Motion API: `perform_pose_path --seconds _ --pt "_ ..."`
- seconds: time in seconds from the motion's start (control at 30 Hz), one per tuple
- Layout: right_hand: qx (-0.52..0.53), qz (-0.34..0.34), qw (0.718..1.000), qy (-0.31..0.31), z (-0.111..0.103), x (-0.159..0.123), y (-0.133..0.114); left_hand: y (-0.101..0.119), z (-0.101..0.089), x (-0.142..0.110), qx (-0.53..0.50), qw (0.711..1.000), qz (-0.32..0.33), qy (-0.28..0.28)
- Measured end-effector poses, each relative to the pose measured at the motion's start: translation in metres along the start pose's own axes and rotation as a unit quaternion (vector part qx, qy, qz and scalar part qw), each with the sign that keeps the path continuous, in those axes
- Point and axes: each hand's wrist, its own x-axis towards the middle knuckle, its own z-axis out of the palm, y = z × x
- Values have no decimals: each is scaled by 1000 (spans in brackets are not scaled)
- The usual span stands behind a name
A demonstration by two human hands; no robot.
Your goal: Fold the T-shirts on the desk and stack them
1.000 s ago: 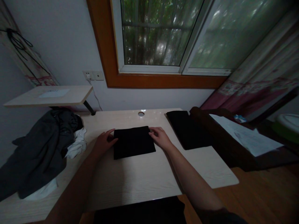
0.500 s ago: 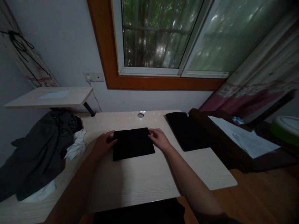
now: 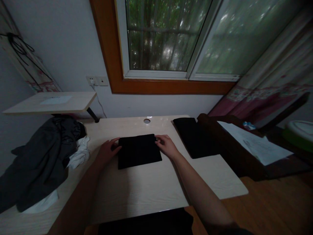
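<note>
A black folded cloth (image 3: 140, 151), roughly rectangular, lies flat on the pale wood-grain table (image 3: 156, 186). At its left edge is my left hand (image 3: 108, 152), thumb and forefinger apart, their tips at the upper left corner. My right hand (image 3: 167, 145) rests at the upper right corner, thumb and forefinger slightly apart against the edge. Neither hand lifts the cloth; whether any fingertip is tucked beneath it is hidden. A second black folded cloth (image 3: 195, 138) lies to the right, near the table's far right side.
Dark grey clothing (image 3: 36, 163) is heaped at the left, with white cloth (image 3: 79, 153) beside it. Above the heap stands a raised shelf (image 3: 80, 99). A paper sheet (image 3: 254, 143) lies on dark furniture at the right. The table has a round hole (image 3: 146, 121) near the wall.
The view has shifted very slightly. My hands and the black cloth between them keep the same places on the table.
</note>
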Motion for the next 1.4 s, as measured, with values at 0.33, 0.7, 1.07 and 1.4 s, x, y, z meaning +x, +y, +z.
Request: perform_pose_path --seconds 0.33,0.7,1.07,1.4 --pt "-2 8 1000 -4 -1 1 2 4 -1 1 0 1000 -6 0" --pt "1 2 1000 -5 -2 1 -3 -1 1 1 3 1000 3 3" --pt "6 5 1000 -1 -2 1 0 -3 3 1 -12 1000 -4 5" --pt "-43 -29 999 -18 -3 3 2 -1 0 2 -48 998 -34 -3"
